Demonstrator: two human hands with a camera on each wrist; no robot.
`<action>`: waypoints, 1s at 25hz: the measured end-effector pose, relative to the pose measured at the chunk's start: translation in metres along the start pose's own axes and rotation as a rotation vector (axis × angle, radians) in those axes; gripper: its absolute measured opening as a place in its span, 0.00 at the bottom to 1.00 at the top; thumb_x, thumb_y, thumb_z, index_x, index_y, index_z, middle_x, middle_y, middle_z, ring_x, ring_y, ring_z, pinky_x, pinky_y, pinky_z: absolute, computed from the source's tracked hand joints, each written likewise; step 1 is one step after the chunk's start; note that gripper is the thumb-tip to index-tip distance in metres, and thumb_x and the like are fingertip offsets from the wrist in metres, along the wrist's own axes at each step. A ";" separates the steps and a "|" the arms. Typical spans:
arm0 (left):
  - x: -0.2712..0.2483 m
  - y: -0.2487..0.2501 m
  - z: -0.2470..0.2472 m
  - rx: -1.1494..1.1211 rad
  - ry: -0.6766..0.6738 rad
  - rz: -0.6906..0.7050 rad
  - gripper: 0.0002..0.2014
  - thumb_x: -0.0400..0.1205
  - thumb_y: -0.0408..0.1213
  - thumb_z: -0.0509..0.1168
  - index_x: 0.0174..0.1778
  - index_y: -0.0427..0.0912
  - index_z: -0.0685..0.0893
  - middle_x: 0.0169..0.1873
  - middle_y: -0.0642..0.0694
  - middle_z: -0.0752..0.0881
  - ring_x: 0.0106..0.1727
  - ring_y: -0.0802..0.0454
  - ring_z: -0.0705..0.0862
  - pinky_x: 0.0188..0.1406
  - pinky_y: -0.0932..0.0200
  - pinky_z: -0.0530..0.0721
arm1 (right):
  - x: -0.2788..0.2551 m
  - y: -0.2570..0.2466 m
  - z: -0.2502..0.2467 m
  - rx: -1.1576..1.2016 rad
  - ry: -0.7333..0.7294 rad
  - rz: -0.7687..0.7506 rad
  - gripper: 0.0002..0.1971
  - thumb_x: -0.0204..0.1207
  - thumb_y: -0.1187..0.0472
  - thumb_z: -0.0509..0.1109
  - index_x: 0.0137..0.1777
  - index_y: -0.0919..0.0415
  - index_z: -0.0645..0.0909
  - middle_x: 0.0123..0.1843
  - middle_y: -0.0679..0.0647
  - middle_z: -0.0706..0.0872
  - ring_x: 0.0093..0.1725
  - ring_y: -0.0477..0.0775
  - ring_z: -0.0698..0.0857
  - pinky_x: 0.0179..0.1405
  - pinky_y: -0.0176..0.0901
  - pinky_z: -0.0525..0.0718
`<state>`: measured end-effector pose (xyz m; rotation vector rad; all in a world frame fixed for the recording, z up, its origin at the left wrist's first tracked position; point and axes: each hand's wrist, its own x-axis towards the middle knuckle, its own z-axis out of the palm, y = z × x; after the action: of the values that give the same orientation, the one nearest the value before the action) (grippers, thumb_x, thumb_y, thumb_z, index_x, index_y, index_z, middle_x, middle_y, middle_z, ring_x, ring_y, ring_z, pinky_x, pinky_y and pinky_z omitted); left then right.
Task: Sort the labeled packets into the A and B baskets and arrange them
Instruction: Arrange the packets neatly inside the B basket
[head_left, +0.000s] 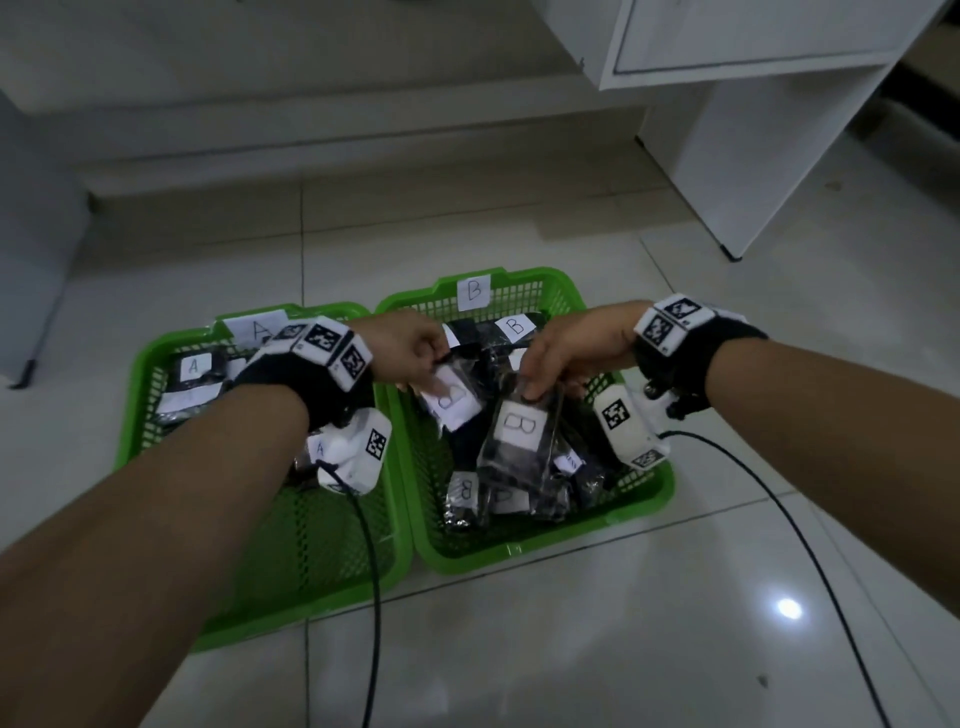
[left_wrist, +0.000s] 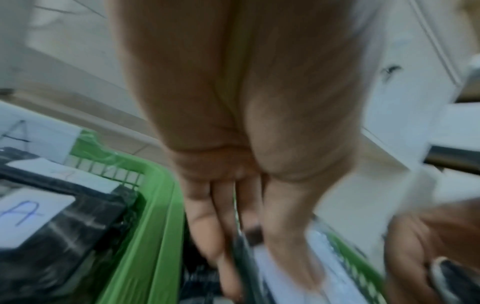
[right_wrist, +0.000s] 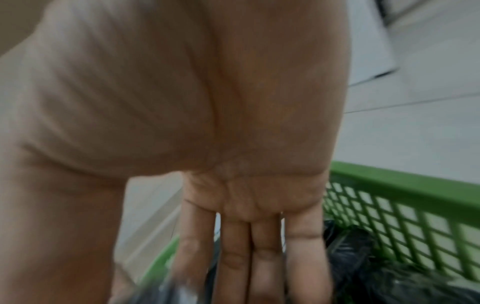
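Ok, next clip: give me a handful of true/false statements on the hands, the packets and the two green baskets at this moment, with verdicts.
1. Both hands are over the green plastic basket tagged B. True.
2. The right hand pinches a dark plastic-wrapped packet with a white B label. True.
3. The left hand is empty. False: it holds another dark packet with a white B label.
4. The green plastic basket tagged A sits to the right of the B basket. False: it is on the left.
5. Packets with A labels lie in the A basket. True.
6. The baskets stand on a wooden table. False: they stand on a pale tiled floor.
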<state>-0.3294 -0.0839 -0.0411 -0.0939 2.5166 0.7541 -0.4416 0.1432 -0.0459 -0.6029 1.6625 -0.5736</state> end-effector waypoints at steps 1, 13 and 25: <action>0.002 -0.003 -0.007 -0.105 0.096 -0.025 0.16 0.74 0.44 0.78 0.54 0.49 0.83 0.44 0.52 0.89 0.44 0.51 0.89 0.49 0.52 0.87 | -0.003 0.005 -0.005 0.183 0.034 -0.030 0.15 0.72 0.62 0.75 0.57 0.68 0.86 0.48 0.60 0.91 0.40 0.53 0.87 0.32 0.37 0.86; 0.065 0.013 0.016 -0.900 0.492 -0.176 0.17 0.76 0.22 0.73 0.60 0.32 0.82 0.49 0.35 0.90 0.48 0.38 0.92 0.52 0.40 0.90 | -0.010 0.024 -0.011 0.649 1.016 -0.139 0.05 0.71 0.62 0.66 0.41 0.65 0.78 0.36 0.58 0.82 0.36 0.59 0.83 0.39 0.50 0.85; 0.083 0.059 -0.018 -0.555 0.282 0.243 0.16 0.85 0.29 0.65 0.68 0.48 0.83 0.56 0.48 0.90 0.57 0.55 0.88 0.62 0.55 0.86 | 0.007 0.011 -0.016 0.419 0.773 -0.122 0.15 0.75 0.51 0.78 0.53 0.63 0.91 0.47 0.58 0.95 0.49 0.62 0.93 0.59 0.54 0.90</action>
<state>-0.4216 -0.0374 -0.0394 -0.0889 2.5247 1.6249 -0.4597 0.1476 -0.0561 -0.1670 2.1271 -1.3229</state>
